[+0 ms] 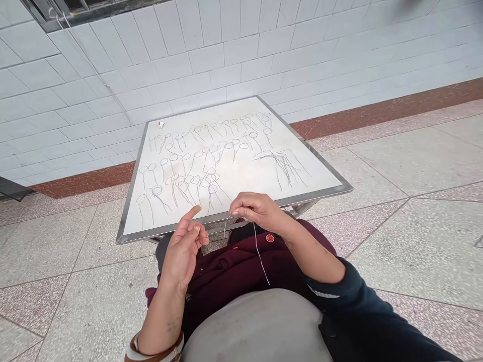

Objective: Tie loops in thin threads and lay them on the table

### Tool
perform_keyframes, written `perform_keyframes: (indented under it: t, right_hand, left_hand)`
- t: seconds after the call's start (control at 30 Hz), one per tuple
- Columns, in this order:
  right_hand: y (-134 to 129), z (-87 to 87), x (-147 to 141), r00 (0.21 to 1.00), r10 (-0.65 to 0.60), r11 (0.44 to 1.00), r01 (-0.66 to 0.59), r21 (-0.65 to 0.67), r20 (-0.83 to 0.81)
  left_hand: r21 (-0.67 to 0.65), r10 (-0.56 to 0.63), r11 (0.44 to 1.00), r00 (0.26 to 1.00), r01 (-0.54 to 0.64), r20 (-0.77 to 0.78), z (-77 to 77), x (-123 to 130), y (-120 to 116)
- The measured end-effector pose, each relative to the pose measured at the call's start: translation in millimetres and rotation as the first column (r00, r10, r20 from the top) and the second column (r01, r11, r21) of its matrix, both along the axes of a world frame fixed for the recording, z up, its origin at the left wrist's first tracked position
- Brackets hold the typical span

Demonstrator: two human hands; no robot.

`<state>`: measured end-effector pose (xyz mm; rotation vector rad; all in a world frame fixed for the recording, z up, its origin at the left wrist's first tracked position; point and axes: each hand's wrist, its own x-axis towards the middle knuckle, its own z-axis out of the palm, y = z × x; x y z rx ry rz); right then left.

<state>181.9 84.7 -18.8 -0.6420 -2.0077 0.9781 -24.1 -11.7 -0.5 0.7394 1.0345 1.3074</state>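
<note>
Thumb and fingers of my right hand (260, 211) pinch a thin wire (259, 251) just past the table's near edge. One end curves down toward the left; the longer end hangs over the dark red clothing on my lap. To the left, my left hand (184, 246) is empty, its index finger raised with a tan covering on the tip and the other fingers loosely bent. On the white table (241, 181) lie rows of wires bent into loops with straight tails (186, 158). A bunch of straighter wires (285, 166) rests near the right side.
A small red and white object (161, 124) sits at the table's far left corner. The table's metal rim (320, 193) borders its top. Behind stands a white tiled wall (226, 60) with a cable along it. Speckled stone floor (377, 171) surrounds the table.
</note>
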Motion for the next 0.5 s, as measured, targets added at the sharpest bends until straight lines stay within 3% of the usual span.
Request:
perform_keyframes:
  t: [0.13,0.33,0.5]
  right_hand:
    - [-7.1,-2.6,-11.6,0.997,0.081,0.996,-0.081,0.033,-0.005]
    - [-7.1,-8.4,-12.1,0.980,0.197,0.978,-0.198,0.064,0.020]
    - [-8.5,-8.1,-9.2,0.957,0.289,0.952,-0.288,0.105,0.000]
  left_hand:
    - [-0.058,-0.184,0.981,0.983,0.183,-0.002,-4.1,19.4,1.0]
    - [-0.083,-0.230,0.966,0.961,0.245,0.154,-12.1,24.0,1.3]
    - [-0.100,-0.268,0.953,0.949,0.286,0.166,-9.8,20.8,-0.7]
